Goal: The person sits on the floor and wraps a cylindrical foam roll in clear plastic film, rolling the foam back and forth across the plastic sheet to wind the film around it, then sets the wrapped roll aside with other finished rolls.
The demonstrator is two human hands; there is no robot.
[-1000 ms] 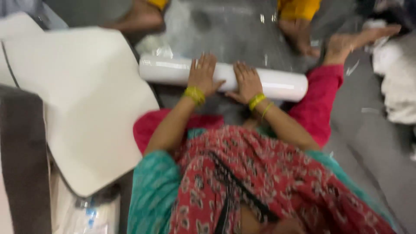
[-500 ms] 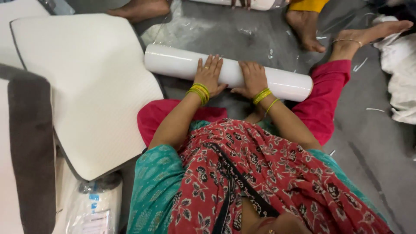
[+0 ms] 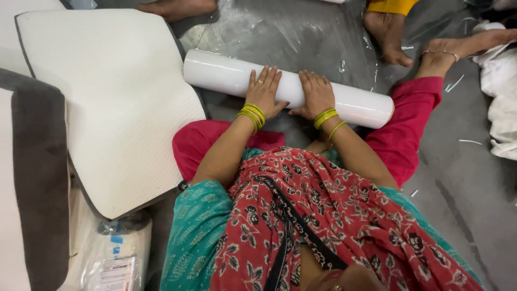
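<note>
A long white roll [image 3: 226,73] wrapped in clear plastic lies across the grey floor in front of me. My left hand [image 3: 264,91] rests flat on top of its middle, fingers spread. Beside it, my right hand [image 3: 316,94] presses palm-down on the same roll. Both wrists carry yellow-green bangles. I sit on the floor with pink-trousered legs spread to either side of the roll.
A white contoured foam pillow [image 3: 107,97] lies at the left, next to a grey-edged cushion [image 3: 37,178]. A plastic-wrapped bundle [image 3: 116,253] sits at the lower left. Another person's bare feet [image 3: 385,35] stand beyond the roll. White cloth [image 3: 498,91] is piled at the right.
The roll and both hands sit slightly nearer to me in the view than before; my palms have stayed flat on top of the roll throughout.
</note>
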